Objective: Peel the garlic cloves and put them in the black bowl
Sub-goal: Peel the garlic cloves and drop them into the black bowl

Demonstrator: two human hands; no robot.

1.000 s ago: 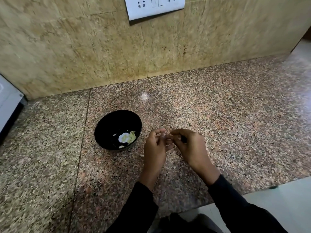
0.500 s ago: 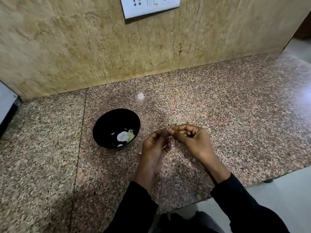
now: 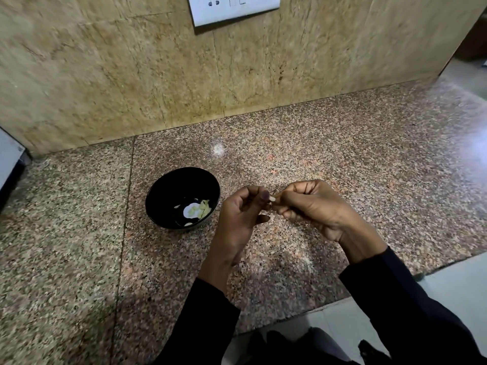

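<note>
**Peeling a clove, with some already in the bowl**

Two hands meet just above the counter [image 3: 342,154], a little to the right of the bowl [image 3: 158,204]. The left hand [image 3: 241,214] and the right hand [image 3: 313,206] both have their fingers curled in, and their fingertips come together on one small thing. A tiny white bit pokes out between them. That looks like the clove [image 3: 271,198]. Most of it is hidden by the fingers, so how much skin is left on it cannot be told. Both hands pinch it, one from each side.

The bowl is black and sits on the counter, near the left hand but not touching it. Inside it lie a few pale pieces [image 3: 197,209], white and light yellow-green. They look like cloves that are already peeled, though some could be scraps of skin.

So the job seems to be partly done. Some garlic is in the bowl. One clove is in the fingers and is not in the bowl yet. No other cloves can be seen on the counter, so how many are left is not clear. A white socket plate [image 3: 234,7] hangs on the wall behind.
</note>
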